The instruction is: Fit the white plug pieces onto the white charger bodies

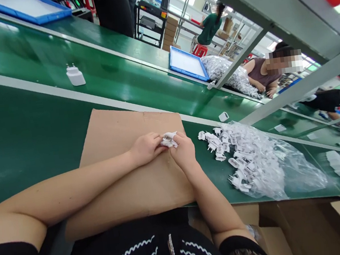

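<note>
Both my hands meet over a brown cardboard sheet (pixel 120 129) on the green bench. Between them is a small white plastic plug part (pixel 169 139), mostly covered by my fingers. My left hand (pixel 147 148) pinches its left side, while my right hand (pixel 183 148) grips it from the right. To the right of my right hand, loose white plug parts (pixel 218 144) with metal pins spill from a clear plastic bag (pixel 302 169), which holds many more.
Beyond the sheet, a white two-pin charger (pixel 75 75) stands on the green belt (pixel 114 80). Another white charger (pixel 223 116) lies near the bag. Blue-rimmed trays (pixel 188 63) sit across the belt. A metal post (pixel 242 58) slants at right. Co-workers sit farther along.
</note>
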Demonstrator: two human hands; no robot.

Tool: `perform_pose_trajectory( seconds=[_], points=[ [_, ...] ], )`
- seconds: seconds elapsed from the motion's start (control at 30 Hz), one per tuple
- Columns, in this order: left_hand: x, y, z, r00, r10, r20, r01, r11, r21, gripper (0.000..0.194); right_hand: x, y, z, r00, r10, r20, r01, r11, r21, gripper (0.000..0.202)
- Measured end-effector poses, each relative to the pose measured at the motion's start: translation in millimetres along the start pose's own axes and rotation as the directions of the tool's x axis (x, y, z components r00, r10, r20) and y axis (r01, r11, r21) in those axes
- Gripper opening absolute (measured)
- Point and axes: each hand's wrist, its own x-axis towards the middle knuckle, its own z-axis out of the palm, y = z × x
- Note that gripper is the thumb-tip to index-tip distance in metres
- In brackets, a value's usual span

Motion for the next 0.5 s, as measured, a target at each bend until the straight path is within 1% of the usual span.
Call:
perform_pose_trajectory(
  seconds=[0.1, 0.17, 0.2, 0.27, 0.33, 0.37, 0.43, 0.5],
  points=[
    [0, 2, -2.6, 1.0, 0.014, 0.007, -0.015, 0.994, 0.11, 0.025, -2, 0, 2, 0.999, 0.032, -0.024, -0.029, 0.996, 0.082, 0.032],
    [0, 3, -4.1, 1.0, 0.007, 0.004, -0.007, 0.994, 0.113, 0.023, -5, 1, 5, 0.997, 0.058, -0.049, -0.05, 0.988, 0.144, 0.03],
    [0, 4, -4.6, 1.0, -0.003, 0.0, 0.003, 0.996, 0.088, 0.023, -6, 1, 7, 0.996, 0.066, -0.06, -0.054, 0.979, 0.194, 0.031],
    [1, 3, -5.3, 0.999, -0.034, 0.007, 0.034, 0.999, -0.022, 0.023, -6, 5, 11, 0.994, 0.077, -0.074, -0.048, 0.939, 0.34, 0.037],
    [3, 1, -5.7, 0.995, -0.088, 0.039, 0.094, 0.98, -0.178, 0.026, -5, 11, 14, 0.991, 0.106, -0.076, -0.051, 0.854, 0.519, 0.046],
    [4, 0, -6.2, 0.989, -0.134, 0.06, 0.145, 0.954, -0.262, 0.029, -3, 15, 14, 0.988, 0.129, -0.083, -0.054, 0.798, 0.6, 0.051],
    [8, -3, -8.4, 0.959, -0.264, 0.106, 0.284, 0.857, -0.43, 0.04, 0, 23, 13, 0.976, 0.184, -0.115, -0.048, 0.7, 0.713, 0.057],
    [12, -5, -13.0, 0.91, -0.385, 0.155, 0.399, 0.707, -0.584, 0.052, 3, 30, 8, 0.97, 0.208, -0.128, -0.04, 0.654, 0.755, 0.058]
  ],
)
